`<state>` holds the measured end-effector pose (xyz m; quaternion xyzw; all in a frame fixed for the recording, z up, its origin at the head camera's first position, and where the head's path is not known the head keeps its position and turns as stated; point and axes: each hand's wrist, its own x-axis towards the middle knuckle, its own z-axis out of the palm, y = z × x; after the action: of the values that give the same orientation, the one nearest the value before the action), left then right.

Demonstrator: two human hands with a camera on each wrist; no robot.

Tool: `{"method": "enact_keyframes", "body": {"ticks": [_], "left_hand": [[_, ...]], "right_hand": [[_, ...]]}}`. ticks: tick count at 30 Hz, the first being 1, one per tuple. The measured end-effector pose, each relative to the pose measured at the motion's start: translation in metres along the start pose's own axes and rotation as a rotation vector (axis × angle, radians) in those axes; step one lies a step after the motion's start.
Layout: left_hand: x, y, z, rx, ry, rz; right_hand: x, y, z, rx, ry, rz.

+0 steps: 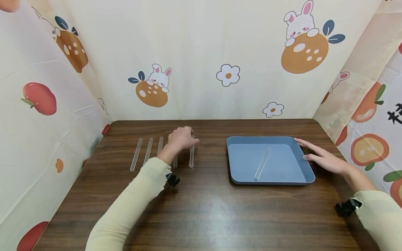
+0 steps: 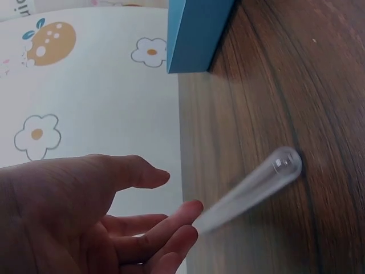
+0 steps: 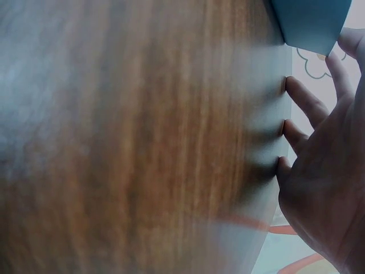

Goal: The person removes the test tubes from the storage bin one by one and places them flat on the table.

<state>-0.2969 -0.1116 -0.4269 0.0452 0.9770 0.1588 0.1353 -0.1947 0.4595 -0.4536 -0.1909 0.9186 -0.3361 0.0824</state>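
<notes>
Over the upper end of the rightmost clear test tube (image 1: 191,158) is my left hand (image 1: 181,138). In the left wrist view its fingertips (image 2: 191,211) lie right at the tube (image 2: 251,191), while the thumb stands apart from them. Several more tubes (image 1: 136,155) lie in a row to the left, some partly hidden by the hand and sleeve. Another clear tube (image 1: 262,164) rests slanted inside a blue tray (image 1: 287,164). My right hand (image 1: 326,159) touches the tray's right side with fingers spread; in the right wrist view, other fingertips (image 3: 290,83) rest on the table.
The brown wooden table (image 1: 204,216) ends at a back edge against a patterned curtain (image 1: 201,42). Similar curtains close in the left and right sides. Each wrist carries a small black camera (image 1: 172,179).
</notes>
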Motion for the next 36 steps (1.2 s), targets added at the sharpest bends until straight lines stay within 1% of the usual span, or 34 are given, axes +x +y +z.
{"method": "enact_keyframes", "body": {"ticks": [2, 3, 4, 5, 6, 9, 10, 11, 12, 13, 15, 17, 29, 36], "left_hand": [[0.032, -0.013, 0.018, 0.018, 0.012, 0.014], [0.031, -0.010, 0.018, 0.024, 0.014, 0.026], [0.027, -0.002, 0.014, 0.034, 0.003, 0.013], [0.040, -0.007, 0.022, 0.032, 0.024, 0.035], [0.038, -0.005, 0.022, 0.023, 0.033, 0.056], [-0.003, 0.026, -0.001, 0.013, 0.026, 0.071], [-0.002, 0.029, -0.001, 0.010, 0.031, 0.074], [-0.010, 0.035, -0.003, 0.012, 0.042, 0.085], [-0.028, 0.049, -0.013, 0.016, 0.040, 0.082], [-0.041, 0.061, -0.020, 0.023, 0.036, 0.075], [-0.047, 0.070, -0.020, 0.023, 0.048, 0.093], [-0.050, 0.076, -0.019, 0.029, 0.052, 0.108], [-0.056, 0.115, -0.013, 0.044, 0.038, 0.206], [-0.060, 0.135, -0.009, 0.061, 0.021, 0.245]], "right_hand": [[0.000, 0.000, 0.000, -0.003, 0.001, 0.001], [0.000, 0.000, 0.000, -0.004, 0.002, 0.003], [0.000, 0.000, 0.000, -0.006, 0.002, 0.004], [0.000, 0.000, 0.000, -0.007, 0.004, 0.006], [0.000, 0.000, 0.000, -0.007, 0.004, 0.007], [0.000, 0.000, 0.000, -0.011, 0.004, 0.008], [0.000, 0.000, 0.000, -0.011, 0.003, 0.008], [0.001, 0.000, 0.000, -0.012, 0.003, 0.008], [0.001, -0.001, 0.000, -0.012, 0.002, 0.008], [0.001, -0.001, 0.000, -0.011, 0.000, 0.008], [0.002, -0.001, 0.000, -0.010, -0.001, 0.007], [0.002, -0.001, 0.000, -0.011, -0.001, 0.008], [0.000, 0.002, -0.001, -0.010, 0.008, -0.003], [0.001, 0.001, -0.001, -0.014, 0.003, 0.011]]}}
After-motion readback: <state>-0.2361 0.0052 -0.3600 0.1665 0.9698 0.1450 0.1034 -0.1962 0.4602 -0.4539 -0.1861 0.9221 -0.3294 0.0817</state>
